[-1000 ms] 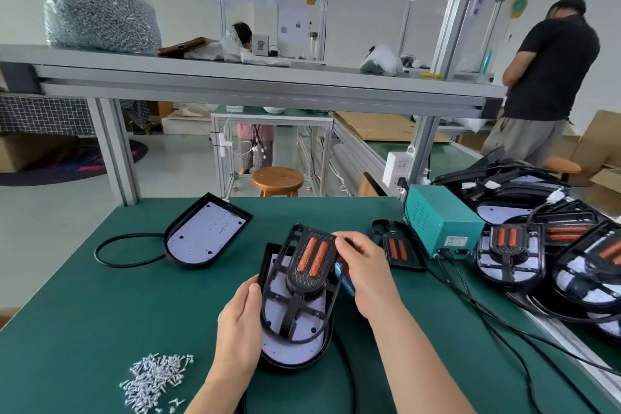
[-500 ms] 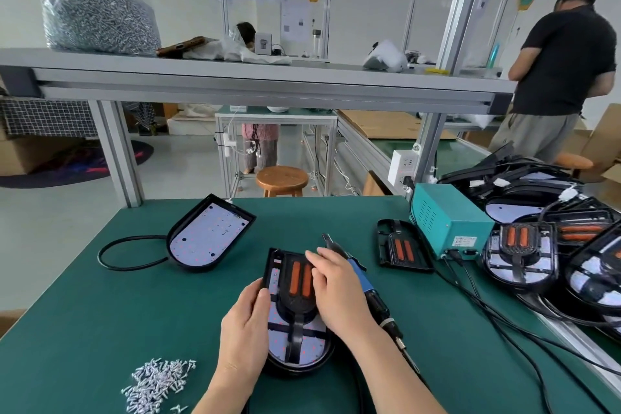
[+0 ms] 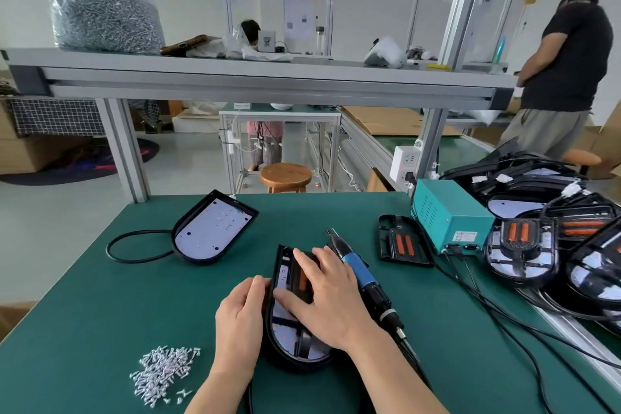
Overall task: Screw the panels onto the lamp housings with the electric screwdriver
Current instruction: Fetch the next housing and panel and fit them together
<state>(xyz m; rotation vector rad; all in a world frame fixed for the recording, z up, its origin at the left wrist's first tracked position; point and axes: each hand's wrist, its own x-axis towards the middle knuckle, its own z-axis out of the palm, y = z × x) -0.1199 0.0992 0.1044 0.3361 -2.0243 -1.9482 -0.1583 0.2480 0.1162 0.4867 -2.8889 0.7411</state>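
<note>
A lamp housing [image 3: 285,360] lies flat on the green surface [image 3: 84,312] close to the person, rounded end toward them, its white board facing up. A black panel [image 3: 304,344] with orange strips sits on top of it. The right hand [image 3: 324,296] lies flat on the panel, wide, with the fingers spread and straight, pressing down and holding nothing. The left hand [image 3: 240,316] rests against the housing's left rim with relaxed fingers and the thumb tip at the edge; it grips nothing that can be seen.

The electric screwdriver [image 3: 361,274] lies on the surface just to the right of the housing, beside the right hand. Its blue grip is in the middle, its tip points away from the person, and its cord runs back toward them. Neither hand holds it.

Left of the housing and nearer the person is a loose pile of small silver screws [image 3: 164,370]. Beyond the housing to the left a second housing [image 3: 211,228] lies open without a panel, a black cable [image 3: 134,245] looped beside it. Beyond the housing to the right lies a spare panel [image 3: 401,242], and past that a teal box [image 3: 450,215]. Further right of the housing are stacked lamps [image 3: 524,252] with cables.
</note>
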